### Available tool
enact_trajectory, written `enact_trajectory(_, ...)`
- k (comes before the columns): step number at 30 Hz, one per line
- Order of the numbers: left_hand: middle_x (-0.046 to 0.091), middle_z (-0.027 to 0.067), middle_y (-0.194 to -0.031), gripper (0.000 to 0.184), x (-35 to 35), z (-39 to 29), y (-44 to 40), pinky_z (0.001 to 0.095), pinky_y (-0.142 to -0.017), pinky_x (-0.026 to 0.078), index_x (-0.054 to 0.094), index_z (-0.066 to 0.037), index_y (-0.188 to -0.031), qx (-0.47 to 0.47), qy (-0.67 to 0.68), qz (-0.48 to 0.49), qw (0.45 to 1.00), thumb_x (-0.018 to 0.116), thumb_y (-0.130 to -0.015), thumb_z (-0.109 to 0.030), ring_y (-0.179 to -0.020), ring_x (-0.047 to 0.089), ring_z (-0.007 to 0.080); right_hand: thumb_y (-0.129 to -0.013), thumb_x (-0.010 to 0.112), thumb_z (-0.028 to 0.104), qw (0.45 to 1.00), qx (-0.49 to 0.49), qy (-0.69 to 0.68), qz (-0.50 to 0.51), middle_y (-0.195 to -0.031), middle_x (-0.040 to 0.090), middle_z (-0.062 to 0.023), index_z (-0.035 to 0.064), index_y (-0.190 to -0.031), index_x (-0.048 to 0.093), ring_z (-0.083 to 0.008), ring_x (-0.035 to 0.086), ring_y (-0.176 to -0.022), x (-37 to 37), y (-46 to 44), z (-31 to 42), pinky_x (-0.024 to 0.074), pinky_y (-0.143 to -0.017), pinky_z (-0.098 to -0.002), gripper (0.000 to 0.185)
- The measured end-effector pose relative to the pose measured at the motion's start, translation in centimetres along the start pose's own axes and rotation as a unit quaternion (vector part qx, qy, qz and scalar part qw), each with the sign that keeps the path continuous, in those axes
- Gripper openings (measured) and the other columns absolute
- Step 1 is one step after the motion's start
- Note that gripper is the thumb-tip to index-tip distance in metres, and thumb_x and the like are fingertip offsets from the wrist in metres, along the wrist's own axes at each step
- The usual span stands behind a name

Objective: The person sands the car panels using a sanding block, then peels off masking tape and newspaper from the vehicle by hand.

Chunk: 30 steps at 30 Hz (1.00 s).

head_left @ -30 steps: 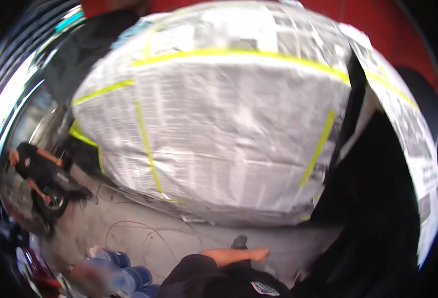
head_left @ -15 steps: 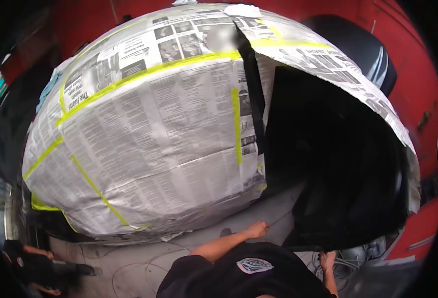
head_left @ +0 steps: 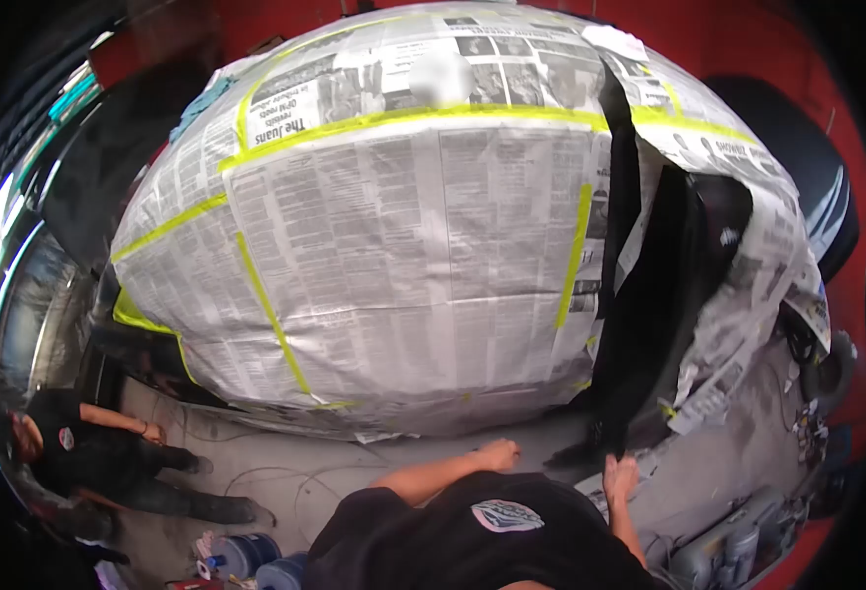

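A car body [head_left: 423, 256] stands in front of me, wrapped in newspaper held with yellow masking tape. At its right a black car door [head_left: 654, 315] stands ajar, with torn newspaper [head_left: 748, 305] hanging on its outer side. My right hand [head_left: 622, 479] is closed at the door's lower near edge and appears to grip it; the fingertips are partly hidden. In front of my chest, my left hand [head_left: 498, 454] is curled closed, apart from the newspaper. Whatever it may hold is hidden.
Another person [head_left: 99, 452] in dark clothes is at the left. Blue water jugs [head_left: 244, 556] stand at the lower left, and a grey machine [head_left: 728, 551] at the lower right. Cables [head_left: 300, 482] cross the concrete floor. A dark cover [head_left: 797, 157] sits by the red wall.
The door has swung inward, showing less of its black inner side and more newspaper. My right hand has moved up in view with its edge. My view has turned left.
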State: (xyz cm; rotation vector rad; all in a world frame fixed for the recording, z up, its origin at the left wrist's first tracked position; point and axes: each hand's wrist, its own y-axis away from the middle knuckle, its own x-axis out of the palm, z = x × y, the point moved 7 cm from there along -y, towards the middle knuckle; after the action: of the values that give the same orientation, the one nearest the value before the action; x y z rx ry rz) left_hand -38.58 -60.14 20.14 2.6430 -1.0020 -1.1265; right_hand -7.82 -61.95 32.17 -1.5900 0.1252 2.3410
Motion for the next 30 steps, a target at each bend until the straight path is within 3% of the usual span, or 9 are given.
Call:
enact_trajectory(7, 0.069, 0.0229, -0.104, 0.029, -2.0, 6.5, 5.7, 0.0511, -0.093, 0.05, 0.072, -0.006, -0.107, -0.046, 0.045, -0.121, 0.991, 0.057, -0.089, -0.023, -0.1, 0.065, 0.0425, -0.086, 0.064, 0.028, 0.998, 0.015, -0.006, 0.065, -0.082, 0.069, -0.0233, -0.0028, -0.096, 0.069, -0.0424, 0.067, -0.084, 0.8, -3.8, 6.2, 0.0514, -0.075, -0.0504, 0.033)
enact_trajectory(10, 0.069, 0.0231, -0.106, 0.03, -1.1, 8.9, 9.1, 0.0491, -0.094, 0.05, 0.072, -0.005, -0.108, -0.157, 0.078, -0.128, 0.976, 0.056, -0.089, -0.023, -0.102, 0.065, 0.042, -0.086, 0.064, 0.027, 0.989, -0.021, -0.111, 0.099, -0.076, 0.07, -0.0199, -0.0025, -0.096, 0.07, -0.0343, 0.07, -0.075, 2.6, -4.4, 5.8, 0.0543, -0.071, -0.044, 0.032)
enact_trajectory(14, 0.068, 0.0247, -0.104, 0.029, 4.4, 16.0, 12.9, 0.0484, -0.089, 0.051, 0.074, -0.002, -0.098, -0.217, 0.077, -0.22, 0.948, 0.054, -0.088, -0.021, -0.102, 0.064, 0.0419, -0.087, 0.06, 0.019, 0.963, -0.036, -0.166, 0.212, -0.068, 0.069, -0.014, -0.002, -0.095, 0.071, -0.02, 0.068, -0.056, 7.6, -4.0, 2.4, 0.0552, -0.059, -0.034, 0.025)
enact_trajectory(18, 0.068, 0.0259, -0.1, 0.03, 10.9, 21.5, 18.5, 0.0497, -0.087, 0.051, 0.072, 0.0, -0.092, -0.312, 0.166, -0.231, 0.907, 0.053, -0.087, -0.022, -0.098, 0.064, 0.0433, -0.083, 0.057, 0.018, 0.911, -0.047, -0.161, 0.377, -0.066, 0.068, -0.014, 0.0023, -0.089, 0.073, -0.0204, 0.068, -0.055, 13.5, -1.5, -1.3, 0.0553, -0.058, -0.0345, 0.023)
enact_trajectory(20, 0.067, 0.0274, -0.099, 0.03, 12.5, 18.7, 21.4, 0.0516, -0.085, 0.05, 0.07, 0.002, -0.089, -0.297, 0.228, -0.296, 0.879, 0.053, -0.086, -0.023, -0.095, 0.063, 0.045, -0.084, 0.057, 0.018, 0.886, -0.035, -0.144, 0.439, -0.066, 0.069, -0.0134, 0.002, -0.088, 0.073, -0.0202, 0.068, -0.056, 15.1, -0.2, -3.5, 0.0552, -0.057, -0.0343, 0.023)
enact_trajectory(22, 0.066, 0.0291, -0.096, 0.03, 13.1, 15.6, 22.8, 0.0526, -0.082, 0.05, 0.07, 0.003, -0.087, -0.384, 0.184, -0.235, 0.874, 0.054, -0.085, -0.023, -0.093, 0.063, 0.0464, -0.085, 0.056, 0.016, 0.849, -0.01, -0.133, 0.511, -0.066, 0.069, -0.0122, 0.0015, -0.089, 0.073, -0.0191, 0.067, -0.055, 17.2, 0.7, -5.1, 0.0547, -0.054, -0.0339, 0.023)
enact_trajectory(23, 0.065, 0.0299, -0.092, 0.03, 13.8, 14.6, 23.6, 0.0528, -0.081, 0.05, 0.07, 0.004, -0.082, -0.352, 0.145, -0.276, 0.883, 0.054, -0.084, -0.022, -0.092, 0.063, 0.0464, -0.085, 0.056, 0.015, 0.842, -0.028, -0.114, 0.527, -0.066, 0.069, -0.0123, 0.0013, -0.089, 0.073, -0.0191, 0.067, -0.055, 17.5, 1.0, -5.0, 0.0544, -0.054, -0.0336, 0.023)
enact_trajectory(28, 0.065, 0.0301, -0.096, 0.028, 17.2, 14.6, 26.1, 0.0507, -0.085, 0.05, 0.07, 0.002, -0.086, -0.426, 0.218, -0.318, 0.818, 0.054, -0.083, -0.021, -0.093, 0.065, 0.0453, -0.086, 0.056, 0.015, 0.827, -0.063, -0.048, 0.557, -0.068, 0.069, -0.0135, 0.001, -0.09, 0.072, -0.0194, 0.065, -0.054, 17.1, 0.5, -2.9, 0.0519, -0.049, -0.0329, 0.022)
enact_trajectory(30, 0.066, 0.0293, -0.098, 0.027, 16.6, 13.9, 26.4, 0.0495, -0.086, 0.051, 0.071, 0.001, -0.089, -0.441, 0.204, -0.284, 0.826, 0.054, -0.083, -0.02, -0.095, 0.065, 0.0442, -0.087, 0.055, 0.015, 0.822, -0.041, -0.053, 0.566, -0.069, 0.069, -0.0134, 0.0007, -0.09, 0.072, -0.0194, 0.065, -0.053, 18.0, -0.4, -2.4, 0.0507, -0.048, -0.0326, 0.022)
